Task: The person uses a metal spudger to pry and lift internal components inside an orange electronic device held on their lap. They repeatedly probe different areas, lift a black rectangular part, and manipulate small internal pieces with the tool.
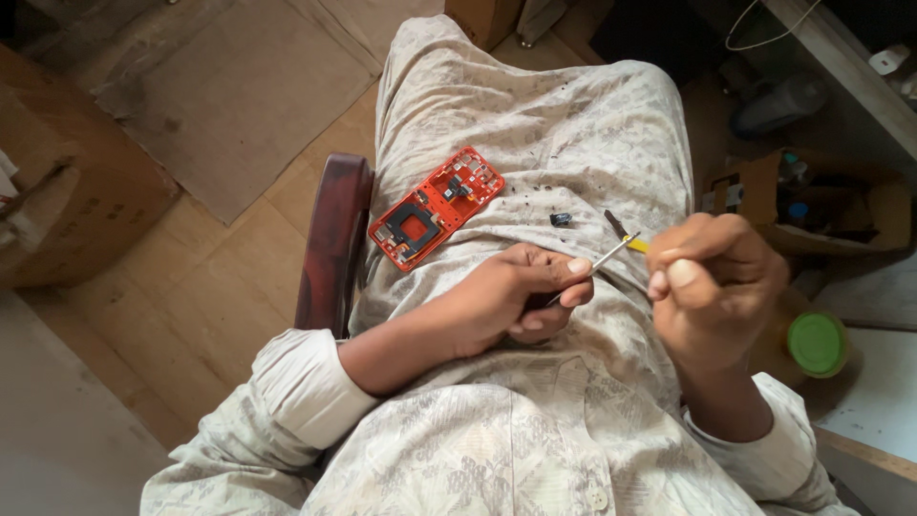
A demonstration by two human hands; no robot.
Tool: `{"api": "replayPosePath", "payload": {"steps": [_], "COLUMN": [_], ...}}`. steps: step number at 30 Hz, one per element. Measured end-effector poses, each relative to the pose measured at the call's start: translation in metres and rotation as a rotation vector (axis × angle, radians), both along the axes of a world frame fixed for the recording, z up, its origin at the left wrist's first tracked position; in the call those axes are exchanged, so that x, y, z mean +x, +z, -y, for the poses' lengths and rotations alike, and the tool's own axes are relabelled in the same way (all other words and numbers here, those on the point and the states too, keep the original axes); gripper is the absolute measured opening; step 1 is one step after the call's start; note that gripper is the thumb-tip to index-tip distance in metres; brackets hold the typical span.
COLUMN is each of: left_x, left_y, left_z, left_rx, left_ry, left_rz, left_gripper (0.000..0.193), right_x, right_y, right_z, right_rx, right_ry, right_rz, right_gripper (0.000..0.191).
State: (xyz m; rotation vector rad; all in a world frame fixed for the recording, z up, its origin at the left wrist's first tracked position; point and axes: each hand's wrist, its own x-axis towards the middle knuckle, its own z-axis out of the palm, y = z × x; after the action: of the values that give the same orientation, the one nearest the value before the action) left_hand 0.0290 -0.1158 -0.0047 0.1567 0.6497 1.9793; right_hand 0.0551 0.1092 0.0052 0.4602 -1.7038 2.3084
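Note:
An orange phone frame (436, 206) with exposed inner parts lies on my lap, on pale patterned cloth. My left hand (521, 296) is closed around something small and dark that I cannot make out. My right hand (712, 282) grips a thin screwdriver (611, 256) with a yellow handle; its metal tip touches the left thumb and forefinger. A small black part (561, 219) rests on the cloth just beyond the hands. Tiny dark screws or specks are scattered near it.
A dark wooden chair arm (332, 244) runs along my left. Cardboard boxes (57, 182) stand on the floor at left. On the right are an open box of bits (812, 196), a green-lidded jar (817, 342) and a white tabletop edge (874, 411).

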Motion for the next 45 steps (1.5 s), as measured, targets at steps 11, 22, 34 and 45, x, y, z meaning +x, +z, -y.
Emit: {"api": "replayPosePath", "payload": {"steps": [11,22,34,45], "left_x": [0.012,0.034,0.069,0.144], "left_y": [0.0,0.002,0.044,0.115], "left_z": [0.007,-0.025,-0.032,-0.008], "left_rx": [0.137,-0.374,-0.346,-0.501], "left_ry": [-0.086,0.207,0.305,0.265], "left_rz": [0.155,-0.51,-0.545,-0.621], "left_gripper": [0.037,0.041,0.042,0.043], "right_x": [0.014,0.025,0.041,0.124], "right_y": [0.014,-0.008,0.042,0.093], "right_z": [0.011,-0.001,-0.038,0.002], "right_rx": [0.096,-0.1,0.124,0.124], "right_ry": [0.081,0.025,-0.169,0.097], "right_rz": [0.291,0.247,0.053,0.245], "right_gripper": [0.036,0.004,0.023,0.012]}}
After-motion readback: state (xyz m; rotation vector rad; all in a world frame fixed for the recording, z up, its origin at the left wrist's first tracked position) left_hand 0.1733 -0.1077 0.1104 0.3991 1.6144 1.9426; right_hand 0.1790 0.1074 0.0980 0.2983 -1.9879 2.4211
